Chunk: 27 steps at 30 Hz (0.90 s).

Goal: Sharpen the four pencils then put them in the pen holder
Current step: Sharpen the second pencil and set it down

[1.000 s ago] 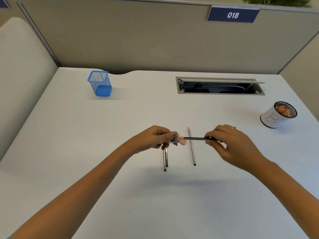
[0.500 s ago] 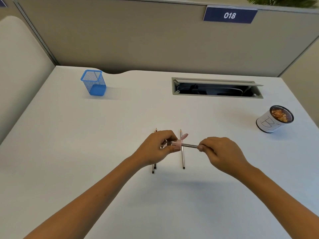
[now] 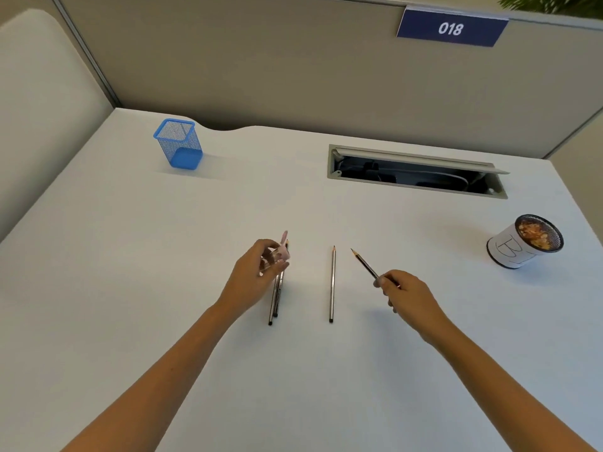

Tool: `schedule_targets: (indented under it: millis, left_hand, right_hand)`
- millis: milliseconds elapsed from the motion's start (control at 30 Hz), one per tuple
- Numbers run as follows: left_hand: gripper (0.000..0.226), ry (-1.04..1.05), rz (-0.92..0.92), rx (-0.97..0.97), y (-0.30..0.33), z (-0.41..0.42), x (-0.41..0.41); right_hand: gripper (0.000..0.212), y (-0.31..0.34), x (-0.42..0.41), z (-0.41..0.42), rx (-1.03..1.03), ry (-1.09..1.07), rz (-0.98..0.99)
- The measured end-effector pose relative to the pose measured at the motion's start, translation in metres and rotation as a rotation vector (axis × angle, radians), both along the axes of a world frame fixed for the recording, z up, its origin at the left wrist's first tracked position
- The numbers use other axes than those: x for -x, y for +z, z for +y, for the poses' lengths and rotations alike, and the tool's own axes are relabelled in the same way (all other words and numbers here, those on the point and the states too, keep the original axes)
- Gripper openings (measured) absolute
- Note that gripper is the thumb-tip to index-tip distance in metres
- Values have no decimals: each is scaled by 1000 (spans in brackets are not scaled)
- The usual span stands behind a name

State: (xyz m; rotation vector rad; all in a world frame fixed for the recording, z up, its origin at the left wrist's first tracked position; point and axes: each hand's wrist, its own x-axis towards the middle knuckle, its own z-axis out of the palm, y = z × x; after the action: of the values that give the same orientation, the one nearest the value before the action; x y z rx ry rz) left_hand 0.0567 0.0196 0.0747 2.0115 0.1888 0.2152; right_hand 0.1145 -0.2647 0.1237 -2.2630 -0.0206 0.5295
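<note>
The two hands have come apart since half a second ago: the pencil has left the sharpener, and the right hand (image 3: 409, 293) now carries it off to the right while the left hand (image 3: 253, 275) has drawn back to the left. The right hand's fingers are closed around the lower end of the held pencil (image 3: 367, 265), whose sharpened tip points up toward 11 o'clock, clear of the desk (image 3: 130, 256). The left hand's fingers are pinched on the pink sharpener (image 3: 283, 252), held just above the pair of pencils.

That pair of pencils (image 3: 275, 305) lies side by side and touching on the desk, partly hidden under the left hand, tips toward 12 o'clock. A single pencil (image 3: 332, 283) lies between the two hands, also pointing to 12 o'clock, apart from the pair.

The blue mesh pen holder (image 3: 179, 143) stands upright at about 10 o'clock from the hands, well apart from them, with nothing visible in it. At 3 o'clock, near the desk's right edge, a white cup (image 3: 518, 247) holds brownish shavings. An open cable slot (image 3: 416, 171) sits at 1 o'clock near the back. A blue sign (image 3: 452, 27) reading 018 is on the partition.
</note>
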Motion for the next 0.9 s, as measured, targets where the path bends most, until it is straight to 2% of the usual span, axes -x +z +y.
schedule_targets:
  millis: [67,200,300,367,567,767,900]
  left_hand:
    - [22,85,20,-3,-12,4,5]
    - [5,219,51,-115,-31,6,13]
    - [22,328,15,-381,-39,6,15]
    - [27,340,16,-457,-44,9,15]
    - [37,187,104,-326,-65,22,17]
    - [39,153,82,-363,-73,25,20]
    - [57,132,100,-358,-72,26,21]
  right_hand:
    - [16,-18,3,10,-14,-72,-7]
    - [15,-45,4,31,25,-137,-92]
    - [19,-59,1,45,56,-171,-110]
    - [19,-65,-2,54,85,-185,-120]
    - [9,-75,-1,65,80,-254,-136]
    - [12,-80,1,69,78,-295,-155]
    - [15,-82,0,69,81,-312,-152]
